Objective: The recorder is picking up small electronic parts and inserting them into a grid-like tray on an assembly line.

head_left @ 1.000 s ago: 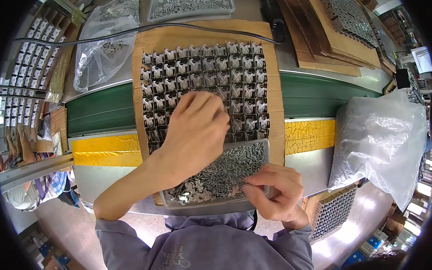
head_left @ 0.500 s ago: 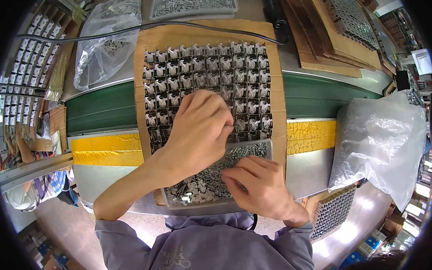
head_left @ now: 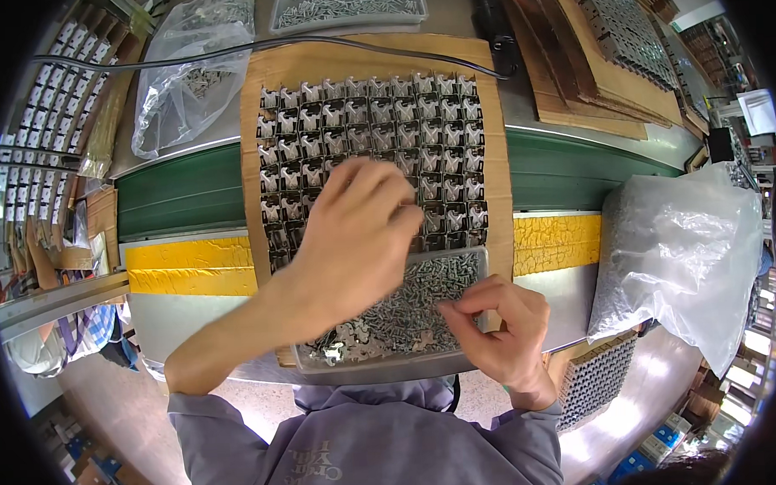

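Rows of small metal-and-black parts stand close together on a cardboard sheet. Over the lower middle of these rows my left hand is curled, slightly blurred; its fingertips and anything in them are hidden. A clear plastic tray lies across the near end of the sheet. It holds many small screws and, at its near left, flat silvery metal pieces. At the tray's right side my right hand pinches thumb and forefinger together; whatever lies between them is too small to make out.
A black cable crosses the far side. Beyond it sits another tray of screws. Clear plastic bags lie at far left and right. Stacked cardboard sheets stand at far right. Yellow tape runs along the bench.
My right hand has moved right, from over the screws to the tray's right edge, uncovering more of them. My left hand has shifted only slightly over the parts.
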{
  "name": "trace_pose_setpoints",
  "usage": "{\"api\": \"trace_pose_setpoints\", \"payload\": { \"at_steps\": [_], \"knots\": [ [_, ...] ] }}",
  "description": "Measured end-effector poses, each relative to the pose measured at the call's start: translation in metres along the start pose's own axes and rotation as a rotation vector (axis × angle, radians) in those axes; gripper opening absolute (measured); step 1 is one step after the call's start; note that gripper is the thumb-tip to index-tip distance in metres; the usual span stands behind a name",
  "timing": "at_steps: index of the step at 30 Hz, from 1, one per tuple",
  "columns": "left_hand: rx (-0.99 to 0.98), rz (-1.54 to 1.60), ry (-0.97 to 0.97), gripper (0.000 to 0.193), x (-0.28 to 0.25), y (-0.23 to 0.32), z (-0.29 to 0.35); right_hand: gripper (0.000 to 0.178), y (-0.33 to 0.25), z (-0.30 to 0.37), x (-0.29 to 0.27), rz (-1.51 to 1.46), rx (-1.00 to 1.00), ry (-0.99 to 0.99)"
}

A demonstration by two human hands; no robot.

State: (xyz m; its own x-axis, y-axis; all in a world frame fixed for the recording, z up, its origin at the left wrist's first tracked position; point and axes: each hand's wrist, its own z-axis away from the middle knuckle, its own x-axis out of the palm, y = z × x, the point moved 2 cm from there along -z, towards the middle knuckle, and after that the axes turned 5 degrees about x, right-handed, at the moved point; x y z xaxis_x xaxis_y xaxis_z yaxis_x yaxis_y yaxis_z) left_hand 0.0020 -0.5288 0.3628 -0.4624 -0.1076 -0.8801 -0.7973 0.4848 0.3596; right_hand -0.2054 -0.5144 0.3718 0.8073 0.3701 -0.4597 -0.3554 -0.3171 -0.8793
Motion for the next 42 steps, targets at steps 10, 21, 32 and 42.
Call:
{"api": "trace_pose_setpoints", "payload": {
  "at_steps": [10,21,32,42],
  "knots": [
    [0.122,0.274,-0.173,0.017,0.003,0.055,0.047,0.018,0.004,-0.003,-0.004,-0.003,-0.037,0.063],
    [-0.198,0.701,0.09,0.014,-0.029,0.035,0.067,0.03,-0.008,-0.005,0.023,-0.163,-0.289,-0.123],
    [-0.227,0.917,0.128,0.016,-0.04,0.031,0.083,0.025,-0.015,-0.013,0.044,-0.337,-0.163,-0.215],
    [-0.376,0.617,0.313,0.005,-0.034,-0.011,0.035,0.018,-0.006,-0.009,0.036,0.383,-0.126,-0.246]
  ]
}}
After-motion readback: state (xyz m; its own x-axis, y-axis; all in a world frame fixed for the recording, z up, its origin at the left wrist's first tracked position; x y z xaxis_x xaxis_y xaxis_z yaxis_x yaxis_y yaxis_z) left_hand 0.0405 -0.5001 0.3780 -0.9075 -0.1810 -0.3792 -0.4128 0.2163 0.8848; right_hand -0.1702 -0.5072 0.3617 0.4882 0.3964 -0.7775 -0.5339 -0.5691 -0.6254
